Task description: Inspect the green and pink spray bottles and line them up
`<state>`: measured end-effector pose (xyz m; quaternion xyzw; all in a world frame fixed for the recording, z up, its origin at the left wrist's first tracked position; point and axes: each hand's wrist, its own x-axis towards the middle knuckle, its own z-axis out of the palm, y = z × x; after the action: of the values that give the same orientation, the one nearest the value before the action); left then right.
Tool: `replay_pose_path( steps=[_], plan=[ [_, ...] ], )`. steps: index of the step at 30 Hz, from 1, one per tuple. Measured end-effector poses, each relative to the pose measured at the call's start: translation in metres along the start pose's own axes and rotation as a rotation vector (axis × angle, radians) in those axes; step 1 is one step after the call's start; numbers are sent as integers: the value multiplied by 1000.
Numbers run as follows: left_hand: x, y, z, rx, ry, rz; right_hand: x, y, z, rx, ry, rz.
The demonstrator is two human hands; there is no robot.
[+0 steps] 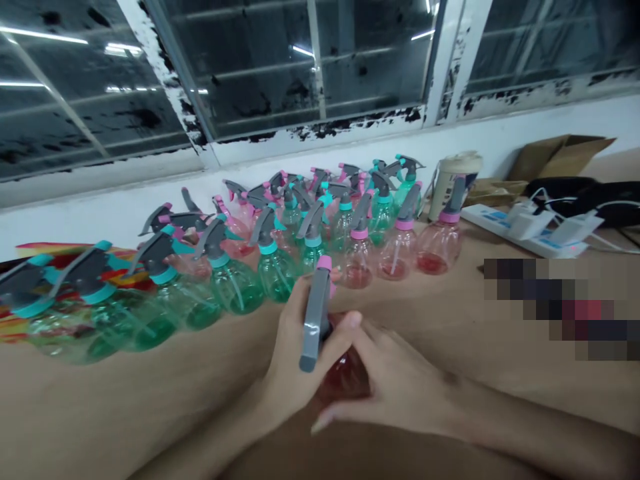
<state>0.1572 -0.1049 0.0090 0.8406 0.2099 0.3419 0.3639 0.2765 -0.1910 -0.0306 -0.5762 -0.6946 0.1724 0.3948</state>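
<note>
A red spray bottle (349,379) with a grey and pink trigger head stands between my hands near the middle of the table. My left hand (285,373) is closed around its neck, just under the trigger head. My right hand (405,377) wraps the bottle's body from the right, thumb and fingers curved about it. Much of the bottle is hidden behind my fingers. Right behind it stand pink spray bottles (357,263) with some red liquid in them. Green spray bottles (237,287) with teal collars run in a row to the left.
More spray bottles crowd against the wall under the window. At the right are a white power strip (525,230) with plugged-in chargers, a paper cup (453,173) and an open cardboard box (555,157). Red and yellow packaging (75,252) lies at the left. A patch at right is pixelated.
</note>
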Motion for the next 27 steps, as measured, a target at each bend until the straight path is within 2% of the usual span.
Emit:
replay_pose_path(
  steps=[3,6,9,12,16,21,24,27],
  plan=[
    [6,4,18,-27,-45,10,-3,-3,-9,-80,49,20],
    [11,9,35,-58,-149,49,-19,6,-28,-153,38,52],
    [9,6,51,-48,-263,66,-43,29,-56,-196,77,137],
    [2,-7,64,15,-324,47,-69,60,-92,-225,182,211],
    [-6,-28,75,75,-285,8,-90,99,-146,-294,329,272],
    [-9,-39,77,90,-210,-91,-85,133,-206,-450,504,306],
    [-9,-45,75,121,-209,-79,-70,152,-228,-474,526,296],
    [-10,-54,74,148,-181,-57,-54,172,-238,-473,556,287]
  ],
)
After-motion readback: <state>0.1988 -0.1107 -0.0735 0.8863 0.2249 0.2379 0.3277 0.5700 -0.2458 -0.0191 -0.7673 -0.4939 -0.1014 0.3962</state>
